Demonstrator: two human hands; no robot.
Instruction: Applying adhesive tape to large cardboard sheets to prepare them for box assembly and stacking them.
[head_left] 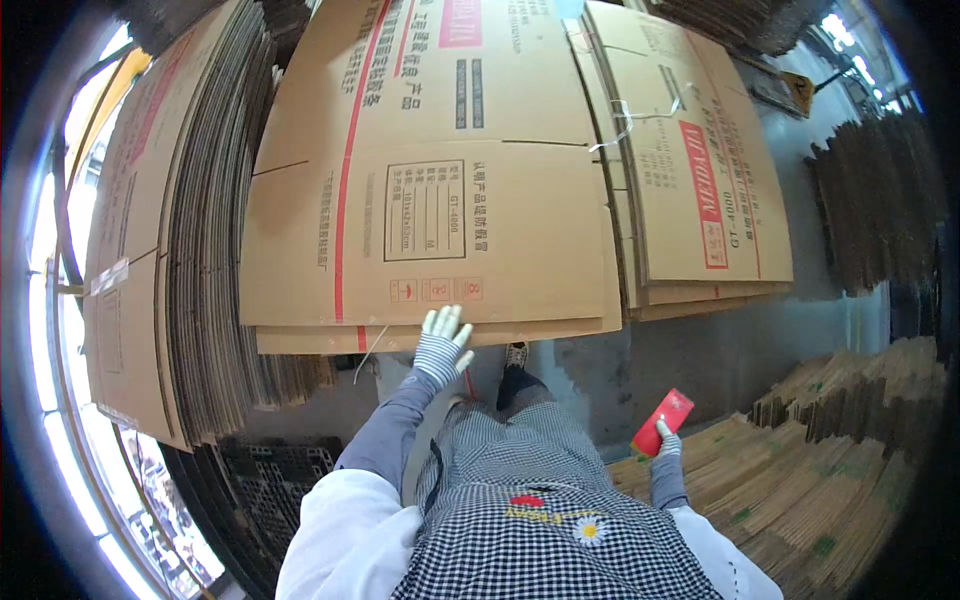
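My left hand (442, 343), in a pale striped glove, is open with its fingers spread at the near edge of a large flattened cardboard box (540, 230). That box lies on top of a stack straight in front of me and carries dark print and a red stripe. Off to the right, low beside my body, my right hand (668, 443) is closed around a flat, oblong red thing (662, 420) with a yellowish lower end. Its exact kind cannot be made out.
A narrower stack of flattened boxes (740, 200) with a loose white strap (640, 115) adjoins on the right. Tall stacked cardboard (130, 260) stands left. More bundled cardboard (810, 490) lies low on the right, and a black plastic pallet (285, 465) sits low left.
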